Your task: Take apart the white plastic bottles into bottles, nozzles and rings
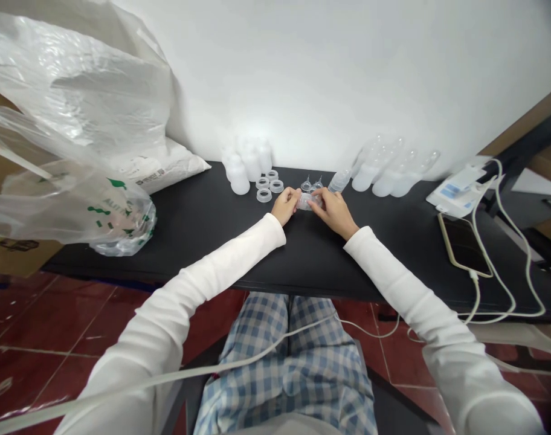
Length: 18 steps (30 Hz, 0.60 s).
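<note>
Left hand and right hand close together above the middle of a black table, both closed around a small clear plastic piece. Most of that piece hidden by the fingers, its exact shape hard to make out, and no telling whether it touches the tabletop.

Just past the hands, two small clear pointed caps standing side by side. To their left, four clear plastic rings in a loose cluster, and behind those, a group of milky white bottles near a white wall. Just right of the caps, a clear bottle lying tilted on the table. Farther right, a row of white bottles with clear upper parts, leaning toward the wall.

At the right end of the table, a phone with a white cable plugged in, and past it, a white packet. At the left end, a large clear plastic bag with green print, beside a white sack.

Below the table edge, long white sleeves, blue checked trousers, and a red tile floor.
</note>
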Motion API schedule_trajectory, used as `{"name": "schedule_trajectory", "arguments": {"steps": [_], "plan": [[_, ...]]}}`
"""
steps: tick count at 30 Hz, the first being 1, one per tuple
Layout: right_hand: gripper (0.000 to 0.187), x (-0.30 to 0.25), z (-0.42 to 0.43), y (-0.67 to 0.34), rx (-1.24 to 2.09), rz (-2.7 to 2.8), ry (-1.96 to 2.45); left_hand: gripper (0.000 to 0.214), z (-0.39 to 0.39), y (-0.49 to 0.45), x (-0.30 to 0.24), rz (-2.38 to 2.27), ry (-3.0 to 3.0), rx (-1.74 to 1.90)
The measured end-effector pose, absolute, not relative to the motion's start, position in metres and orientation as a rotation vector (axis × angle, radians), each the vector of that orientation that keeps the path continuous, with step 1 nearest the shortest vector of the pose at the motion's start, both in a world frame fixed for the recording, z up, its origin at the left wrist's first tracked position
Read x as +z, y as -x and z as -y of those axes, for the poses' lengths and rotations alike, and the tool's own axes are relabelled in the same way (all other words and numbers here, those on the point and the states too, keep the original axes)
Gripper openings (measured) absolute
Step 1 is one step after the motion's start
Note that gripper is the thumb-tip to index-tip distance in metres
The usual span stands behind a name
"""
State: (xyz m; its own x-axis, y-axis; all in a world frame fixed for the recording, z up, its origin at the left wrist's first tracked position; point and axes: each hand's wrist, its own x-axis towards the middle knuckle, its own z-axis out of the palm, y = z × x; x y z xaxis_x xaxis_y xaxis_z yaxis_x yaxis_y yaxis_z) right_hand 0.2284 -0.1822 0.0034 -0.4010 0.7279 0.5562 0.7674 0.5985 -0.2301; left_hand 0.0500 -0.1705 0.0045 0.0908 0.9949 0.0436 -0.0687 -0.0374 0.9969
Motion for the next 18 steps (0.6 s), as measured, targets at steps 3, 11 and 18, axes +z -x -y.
{"name": "schedule_trajectory", "arguments": {"steps": [3,11,18], "plan": [[0.033,0.007,0.185,-0.227,-0.213,2.337,1.036,0.038,0.163,-0.048,0.001,-1.131,-1.132,1.228],[0.031,0.015,0.189,-0.233,-0.455,2.154,1.103,0.04,0.153,-0.045,0.001,-1.119,-0.914,1.257],[0.039,0.025,0.176,-0.264,-0.453,1.935,1.356,0.038,0.155,-0.046,0.0,-1.153,-0.97,1.217]]}}
